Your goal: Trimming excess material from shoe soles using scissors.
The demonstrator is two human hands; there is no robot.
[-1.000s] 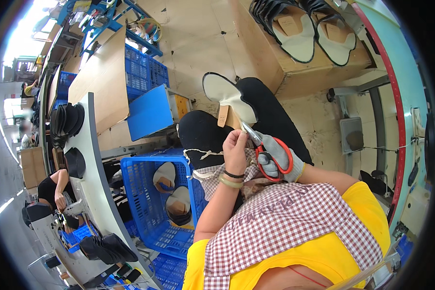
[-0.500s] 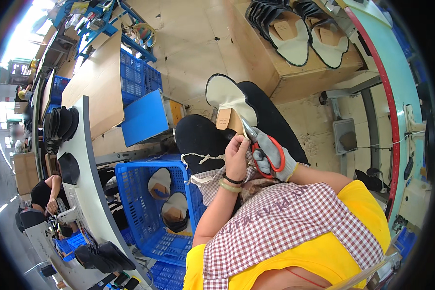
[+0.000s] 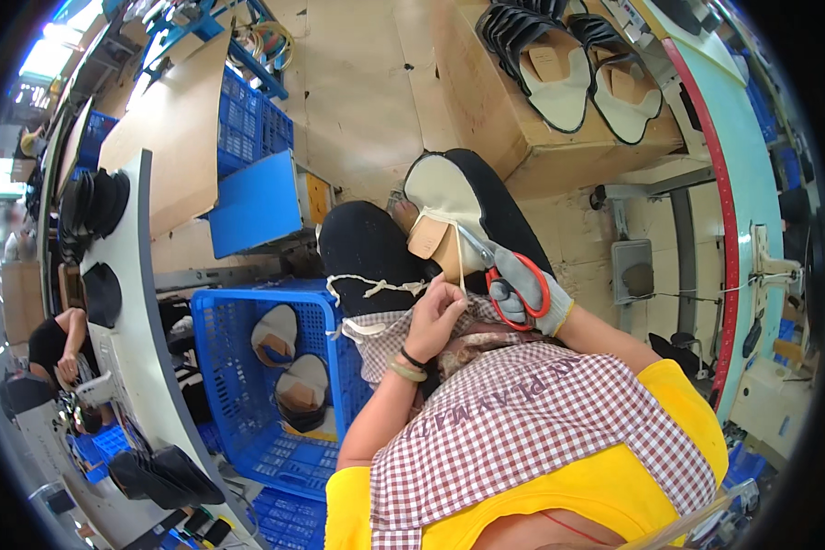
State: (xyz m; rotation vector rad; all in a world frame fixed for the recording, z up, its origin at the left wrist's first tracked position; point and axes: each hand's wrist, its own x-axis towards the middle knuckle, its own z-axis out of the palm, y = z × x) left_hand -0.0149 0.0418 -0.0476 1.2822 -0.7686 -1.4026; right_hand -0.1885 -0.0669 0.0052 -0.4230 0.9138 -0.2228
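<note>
Right hand [image 3: 533, 298], in a grey glove, grips red-handled scissors [image 3: 504, 275], blades at a shoe upper [image 3: 449, 206] on the lap | bare left hand [image 3: 435, 316] pinches a white thread [image 3: 376, 286] just below that upper | blue crate [image 3: 247, 385] holds 2 more uppers

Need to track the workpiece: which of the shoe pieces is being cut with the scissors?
The shoe piece on the lap, at the red-handled scissors in the gloved right hand; the others lie in the blue crate.
</note>
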